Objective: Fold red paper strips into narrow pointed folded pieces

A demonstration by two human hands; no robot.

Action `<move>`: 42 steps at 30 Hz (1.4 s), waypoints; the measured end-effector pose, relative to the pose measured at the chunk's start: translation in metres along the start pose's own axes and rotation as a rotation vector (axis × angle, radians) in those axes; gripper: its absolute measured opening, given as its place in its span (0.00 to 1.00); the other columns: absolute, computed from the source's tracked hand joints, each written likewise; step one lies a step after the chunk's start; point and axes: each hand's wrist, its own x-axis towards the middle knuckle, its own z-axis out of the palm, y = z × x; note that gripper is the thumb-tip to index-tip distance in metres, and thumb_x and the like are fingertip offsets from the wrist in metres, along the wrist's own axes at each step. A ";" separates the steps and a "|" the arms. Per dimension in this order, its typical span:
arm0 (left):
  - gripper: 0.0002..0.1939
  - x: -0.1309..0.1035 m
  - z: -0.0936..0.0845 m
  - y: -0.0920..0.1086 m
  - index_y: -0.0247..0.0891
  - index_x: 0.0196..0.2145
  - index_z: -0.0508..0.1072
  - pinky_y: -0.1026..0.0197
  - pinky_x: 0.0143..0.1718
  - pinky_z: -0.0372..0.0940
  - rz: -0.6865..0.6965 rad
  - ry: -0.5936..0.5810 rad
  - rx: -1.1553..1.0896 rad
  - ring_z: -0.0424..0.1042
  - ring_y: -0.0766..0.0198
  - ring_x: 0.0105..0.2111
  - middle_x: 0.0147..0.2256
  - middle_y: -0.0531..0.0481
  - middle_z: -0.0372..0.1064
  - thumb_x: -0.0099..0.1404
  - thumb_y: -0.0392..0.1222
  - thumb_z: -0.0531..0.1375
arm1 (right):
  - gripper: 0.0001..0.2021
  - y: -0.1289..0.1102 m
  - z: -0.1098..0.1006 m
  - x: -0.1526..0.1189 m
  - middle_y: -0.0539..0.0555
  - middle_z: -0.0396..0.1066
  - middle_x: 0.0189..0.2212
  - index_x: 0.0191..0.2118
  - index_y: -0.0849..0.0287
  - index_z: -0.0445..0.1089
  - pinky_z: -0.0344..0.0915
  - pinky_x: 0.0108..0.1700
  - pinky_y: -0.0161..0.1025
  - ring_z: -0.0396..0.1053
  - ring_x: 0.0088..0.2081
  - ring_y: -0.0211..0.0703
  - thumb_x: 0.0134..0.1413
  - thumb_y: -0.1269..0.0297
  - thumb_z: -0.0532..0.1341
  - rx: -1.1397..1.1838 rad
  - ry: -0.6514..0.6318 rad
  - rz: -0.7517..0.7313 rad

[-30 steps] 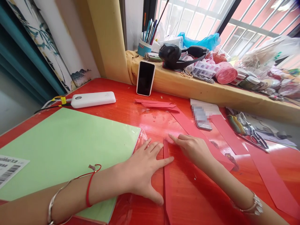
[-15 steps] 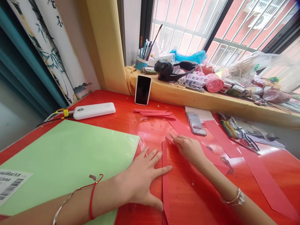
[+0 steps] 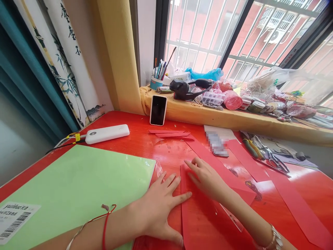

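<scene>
A red paper strip (image 3: pixel 195 222) lies in front of me, its long left edge running toward me. My left hand (image 3: pixel 161 205) is open, fingers spread wide, with the thumb and index finger along that edge. Across the strip's far end reaches my right hand (image 3: pixel 205 177), index finger stretched out and another finger apart below it; no object shows in its grasp. Part of the paper is hidden under my right forearm. Beneath my left arm is a large light-green sheet pack (image 3: pixel 91 180) with a barcode label.
Behind are folded red strips (image 3: pixel 171 133) and a propped phone (image 3: pixel 158 110). A white power bank (image 3: pixel 108 134) sits at left. Further red strips (image 3: pixel 293 205), scissors (image 3: pixel 275 159) and pliers (image 3: pixel 251 147) lie right. A cluttered sill (image 3: pixel 182 107) borders the table's back.
The red paper between my hands now shows wider, where a narrow folded strip was. My right hand has shifted slightly down over it; my left stays spread. The view has tilted up slightly.
</scene>
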 end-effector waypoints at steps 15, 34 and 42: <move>0.39 0.002 -0.016 0.028 0.42 0.71 0.50 0.31 0.66 0.39 -0.201 -0.085 -0.017 0.29 0.37 0.69 0.71 0.36 0.31 0.67 0.47 0.60 | 0.08 0.022 -0.004 0.017 0.52 0.70 0.37 0.38 0.59 0.69 0.68 0.42 0.44 0.69 0.38 0.41 0.63 0.60 0.61 0.588 -0.144 0.014; 0.18 0.011 -0.029 0.033 0.34 0.57 0.64 0.60 0.35 0.66 -0.345 0.012 -1.134 0.74 0.67 0.25 0.38 0.49 0.74 0.71 0.37 0.53 | 0.17 0.064 -0.039 -0.002 0.51 0.71 0.33 0.36 0.53 0.64 0.69 0.43 0.45 0.69 0.35 0.42 0.59 0.44 0.61 1.207 -0.082 -0.014; 0.14 0.012 -0.025 0.028 0.34 0.48 0.71 0.63 0.28 0.60 -0.329 0.076 -1.058 0.64 0.71 0.21 0.32 0.55 0.67 0.68 0.42 0.55 | 0.27 0.058 -0.047 -0.005 0.56 0.76 0.41 0.47 0.53 0.72 0.69 0.44 0.46 0.73 0.41 0.47 0.47 0.39 0.67 1.198 -0.196 -0.051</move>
